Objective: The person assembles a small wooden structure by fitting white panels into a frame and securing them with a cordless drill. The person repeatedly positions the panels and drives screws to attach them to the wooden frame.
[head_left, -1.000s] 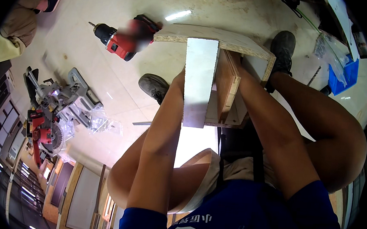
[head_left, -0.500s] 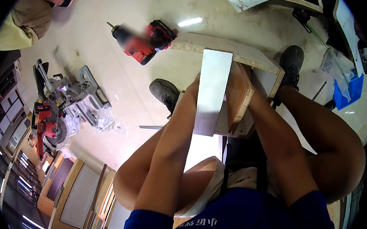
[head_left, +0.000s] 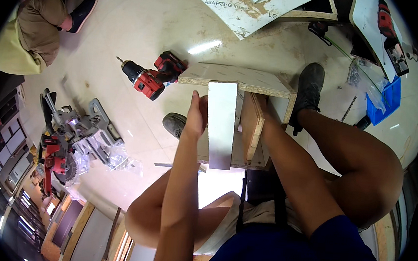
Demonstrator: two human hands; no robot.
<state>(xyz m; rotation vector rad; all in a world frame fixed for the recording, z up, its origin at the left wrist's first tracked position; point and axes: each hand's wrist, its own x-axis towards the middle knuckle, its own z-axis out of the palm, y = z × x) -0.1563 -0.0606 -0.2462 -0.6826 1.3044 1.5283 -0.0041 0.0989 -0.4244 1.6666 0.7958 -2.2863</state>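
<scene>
While left hand (head_left: 197,117), near the box's (head_left: 257,78) left edge, and right hand (head_left: 269,116) apparently steady it | fingers mostly hidden, can't tell grip | shifting likely needs even support

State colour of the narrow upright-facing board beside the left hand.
Narrow board: white, shown best in head view.
</scene>
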